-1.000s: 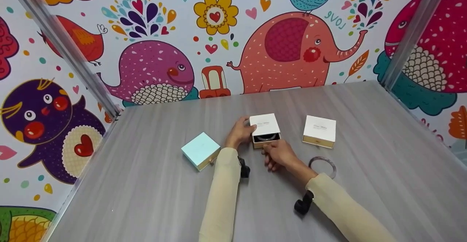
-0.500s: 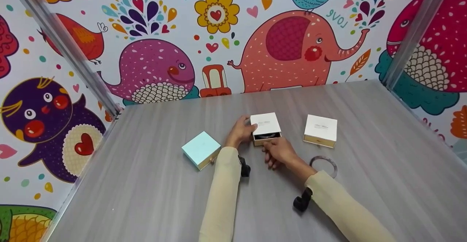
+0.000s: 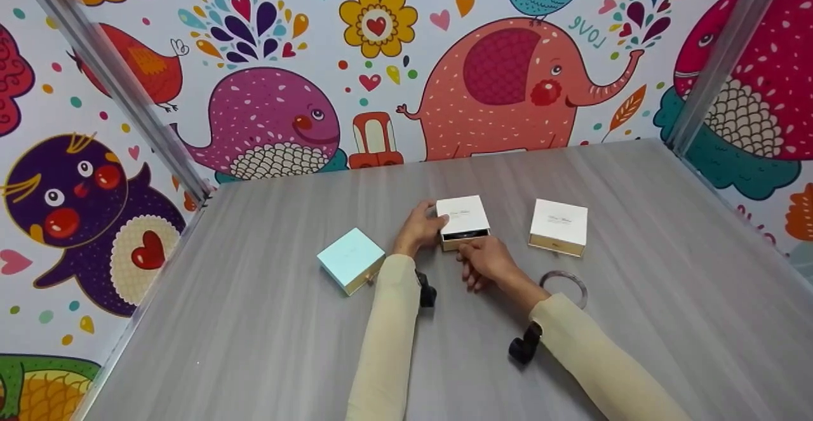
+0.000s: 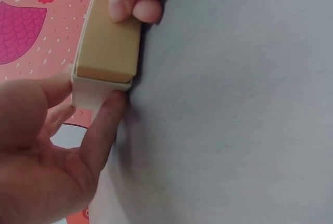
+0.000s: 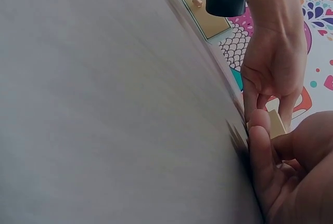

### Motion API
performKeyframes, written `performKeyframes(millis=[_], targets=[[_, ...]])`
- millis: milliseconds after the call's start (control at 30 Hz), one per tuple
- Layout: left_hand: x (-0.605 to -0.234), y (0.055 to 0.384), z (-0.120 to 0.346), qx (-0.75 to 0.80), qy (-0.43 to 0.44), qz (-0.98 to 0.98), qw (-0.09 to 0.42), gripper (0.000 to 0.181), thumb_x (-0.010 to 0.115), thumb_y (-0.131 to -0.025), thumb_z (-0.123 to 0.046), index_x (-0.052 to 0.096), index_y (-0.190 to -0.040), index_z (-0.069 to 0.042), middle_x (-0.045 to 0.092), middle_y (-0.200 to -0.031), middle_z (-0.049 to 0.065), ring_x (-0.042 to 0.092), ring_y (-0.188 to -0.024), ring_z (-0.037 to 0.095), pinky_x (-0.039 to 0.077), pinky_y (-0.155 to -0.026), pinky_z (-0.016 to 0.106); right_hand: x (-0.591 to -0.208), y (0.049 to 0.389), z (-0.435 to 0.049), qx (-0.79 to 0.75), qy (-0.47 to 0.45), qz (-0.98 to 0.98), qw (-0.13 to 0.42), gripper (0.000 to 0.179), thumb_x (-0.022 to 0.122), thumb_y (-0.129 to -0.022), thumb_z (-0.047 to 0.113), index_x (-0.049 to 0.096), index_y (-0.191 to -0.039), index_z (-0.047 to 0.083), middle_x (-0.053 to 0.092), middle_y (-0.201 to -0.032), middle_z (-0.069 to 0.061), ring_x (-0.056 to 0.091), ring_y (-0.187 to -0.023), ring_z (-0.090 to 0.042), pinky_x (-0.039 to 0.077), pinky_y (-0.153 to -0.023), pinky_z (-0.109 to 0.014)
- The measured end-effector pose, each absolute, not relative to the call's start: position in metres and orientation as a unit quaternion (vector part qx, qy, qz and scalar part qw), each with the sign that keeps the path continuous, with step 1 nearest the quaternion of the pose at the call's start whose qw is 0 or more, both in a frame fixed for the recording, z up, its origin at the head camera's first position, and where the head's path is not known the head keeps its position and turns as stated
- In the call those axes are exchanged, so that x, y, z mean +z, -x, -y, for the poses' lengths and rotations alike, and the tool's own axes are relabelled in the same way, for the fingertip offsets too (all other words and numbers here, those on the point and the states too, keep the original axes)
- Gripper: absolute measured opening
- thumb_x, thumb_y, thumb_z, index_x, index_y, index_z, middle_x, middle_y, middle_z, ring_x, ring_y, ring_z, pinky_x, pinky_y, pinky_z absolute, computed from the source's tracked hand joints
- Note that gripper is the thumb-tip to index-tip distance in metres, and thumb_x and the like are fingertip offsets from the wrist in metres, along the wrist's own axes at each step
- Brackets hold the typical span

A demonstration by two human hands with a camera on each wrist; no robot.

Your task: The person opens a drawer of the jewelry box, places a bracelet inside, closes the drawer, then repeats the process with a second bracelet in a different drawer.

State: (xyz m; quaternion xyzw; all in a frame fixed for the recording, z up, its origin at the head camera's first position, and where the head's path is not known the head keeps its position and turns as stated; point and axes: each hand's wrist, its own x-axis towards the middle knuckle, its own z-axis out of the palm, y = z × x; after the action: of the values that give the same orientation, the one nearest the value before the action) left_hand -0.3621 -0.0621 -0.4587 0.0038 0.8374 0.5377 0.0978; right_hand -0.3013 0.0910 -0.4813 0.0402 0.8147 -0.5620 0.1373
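Note:
In the head view, a small white drawer box (image 3: 461, 213) lies mid-table, its tan-fronted drawer (image 3: 452, 244) partly out and showing a narrow dark interior. My left hand (image 3: 418, 230) grips the box's outer sleeve from its left side. At the drawer front, my right hand (image 3: 489, 263) pinches with thumb and curled fingers, covering the spot it touches. Up close in the left wrist view, the tan drawer front (image 4: 106, 52) sticks out a little from the white sleeve (image 4: 91, 93). A purplish-grey bangle (image 3: 582, 292) lies on the table beside my right forearm.
To the right rests a second white drawer box (image 3: 559, 222), shut. A light blue box (image 3: 350, 258) with a small tab sits angled at the left. Behind the grey table (image 3: 267, 345) stands a cartoon-printed wall (image 3: 381, 91) with metal posts.
The drawer has slid further into its sleeve as my right hand moved slightly inward. A dark ring seen inside earlier is now mostly hidden. My left hand stays on the sleeve.

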Motion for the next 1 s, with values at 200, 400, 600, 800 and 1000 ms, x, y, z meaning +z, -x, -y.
performKeyframes(millis=[200,400,600,800,1000], targets=[[-0.459,0.363,0.062,0.54,-0.004,-0.836,0.098,0.05,0.059,-0.101,-0.016,0.045,-0.147,-0.005,0.054,-0.145,0.019,0.057,-0.106,0.021,0.05,-0.101,0.039,-0.481,0.304,-0.091,-0.546,-0.024,-0.829,0.119,0.032,0.051,-0.103,0.019,0.069,-0.083,0.001,0.059,-0.05,-0.001,0.054,-0.036,-0.01,0.047,-0.038,-0.027],[-0.459,0.363,0.062,0.534,-0.01,-0.84,0.091,0.047,0.06,-0.1,-0.015,0.047,-0.144,-0.004,0.054,-0.144,0.02,0.059,-0.109,0.023,0.05,-0.103,0.038,-0.483,0.308,-0.093,-0.519,-0.002,-0.85,0.092,0.034,0.052,-0.103,0.019,0.07,-0.078,0.004,0.055,-0.047,0.003,0.045,-0.034,-0.008,0.039,-0.035,-0.024],[-0.461,0.364,0.063,0.558,-0.013,-0.823,0.101,0.047,0.061,-0.099,-0.013,0.048,-0.143,-0.003,0.066,-0.125,0.02,0.064,-0.095,0.019,0.055,-0.086,0.032,-0.483,0.311,-0.092,-0.508,-0.008,-0.856,0.092,0.035,0.053,-0.102,0.02,0.071,-0.076,0.005,0.054,-0.047,0.003,0.044,-0.036,-0.009,0.037,-0.036,-0.024],[-0.46,0.365,0.062,0.541,-0.008,-0.836,0.094,0.048,0.06,-0.1,-0.014,0.047,-0.145,-0.004,0.067,-0.124,0.02,0.06,-0.093,0.015,0.052,-0.085,0.028,-0.482,0.314,-0.092,-0.501,-0.013,-0.86,0.093,0.036,0.052,-0.103,0.021,0.07,-0.076,0.006,0.053,-0.048,0.003,0.043,-0.037,-0.009,0.035,-0.036,-0.024],[-0.461,0.365,0.061,0.545,-0.006,-0.833,0.093,0.046,0.059,-0.1,-0.014,0.048,-0.144,-0.003,0.063,-0.13,0.02,0.058,-0.093,0.016,0.051,-0.085,0.029,-0.483,0.316,-0.091,-0.51,-0.015,-0.855,0.091,0.035,0.053,-0.102,0.02,0.071,-0.076,0.005,0.052,-0.047,0.004,0.042,-0.036,-0.008,0.035,-0.036,-0.024]])
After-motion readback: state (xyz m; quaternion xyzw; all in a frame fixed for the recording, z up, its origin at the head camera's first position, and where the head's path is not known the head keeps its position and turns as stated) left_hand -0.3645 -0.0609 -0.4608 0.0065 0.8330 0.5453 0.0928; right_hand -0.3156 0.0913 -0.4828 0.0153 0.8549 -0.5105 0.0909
